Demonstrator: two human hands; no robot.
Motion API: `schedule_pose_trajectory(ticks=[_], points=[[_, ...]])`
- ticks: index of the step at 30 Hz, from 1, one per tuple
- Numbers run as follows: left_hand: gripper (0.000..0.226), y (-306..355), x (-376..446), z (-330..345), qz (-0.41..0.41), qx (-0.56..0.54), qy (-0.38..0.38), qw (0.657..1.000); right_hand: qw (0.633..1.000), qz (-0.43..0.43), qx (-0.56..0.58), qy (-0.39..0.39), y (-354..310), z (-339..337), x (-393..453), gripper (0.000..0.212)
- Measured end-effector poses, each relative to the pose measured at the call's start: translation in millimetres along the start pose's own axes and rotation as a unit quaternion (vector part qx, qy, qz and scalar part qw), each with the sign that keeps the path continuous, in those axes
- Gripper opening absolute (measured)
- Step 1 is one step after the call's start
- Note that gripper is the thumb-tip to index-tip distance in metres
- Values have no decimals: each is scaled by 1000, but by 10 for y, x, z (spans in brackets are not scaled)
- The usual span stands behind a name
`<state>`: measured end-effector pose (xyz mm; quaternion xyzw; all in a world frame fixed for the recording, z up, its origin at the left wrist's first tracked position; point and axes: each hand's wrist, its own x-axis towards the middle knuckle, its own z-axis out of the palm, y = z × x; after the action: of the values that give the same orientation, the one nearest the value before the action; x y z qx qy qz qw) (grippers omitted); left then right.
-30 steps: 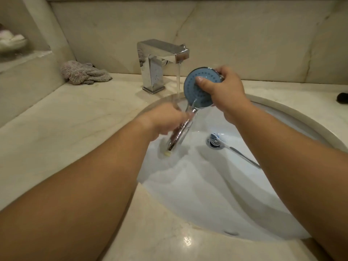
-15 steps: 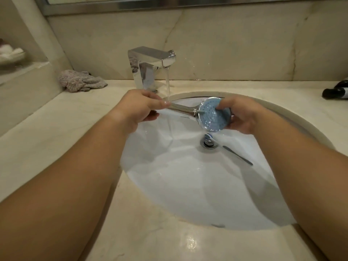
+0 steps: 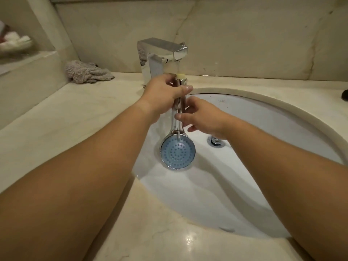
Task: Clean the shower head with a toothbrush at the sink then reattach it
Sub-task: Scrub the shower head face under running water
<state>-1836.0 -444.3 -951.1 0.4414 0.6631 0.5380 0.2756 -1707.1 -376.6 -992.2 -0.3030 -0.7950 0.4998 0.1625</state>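
At the marble counter (image 3: 75, 129), over the white sink (image 3: 263, 129), I see the shower head (image 3: 178, 153) turned: level half a second ago, it now hangs head-end down below the tap (image 3: 160, 53), inlet up under the stream. The left hand (image 3: 165, 95) grips the handle top; the right hand (image 3: 203, 117), moved off the blue face, pinches the handle lower down.

Shower head (image 3: 178, 153) handle partly behind left hand (image 3: 165, 95); dark object (image 3: 345, 95) edge-cropped.

Shower head (image 3: 178, 154) hanging over sink (image 3: 282, 107), left hand (image 3: 165, 94) gripping handle under faucet (image 3: 162, 53), right hand (image 3: 204, 118) pinching lower
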Motion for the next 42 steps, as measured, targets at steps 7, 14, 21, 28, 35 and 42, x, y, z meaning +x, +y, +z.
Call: schedule_pose_trajectory(ticks=[7,14,21,28,35,42], points=[[20,-68,21,-57,13,-52,-8,999,993,-40,-75,76,17,94,125,41],[34,-127,8,-43,38,-124,-26,991,991,-33,-93,85,62,94,134,37],[41,-164,42,-2,42,-146,-11,988,987,-44,-118,102,90,93,112,32],[30,-172,41,-5,25,-175,-9,984,986,-32,-119,111,131,122,104,38],[31,-173,46,10,31,-170,-4,985,985,-29,-121,117,124,133,78,39],[35,-193,71,3,31,-168,3,985,983,-26,-122,133,111,165,79,44]])
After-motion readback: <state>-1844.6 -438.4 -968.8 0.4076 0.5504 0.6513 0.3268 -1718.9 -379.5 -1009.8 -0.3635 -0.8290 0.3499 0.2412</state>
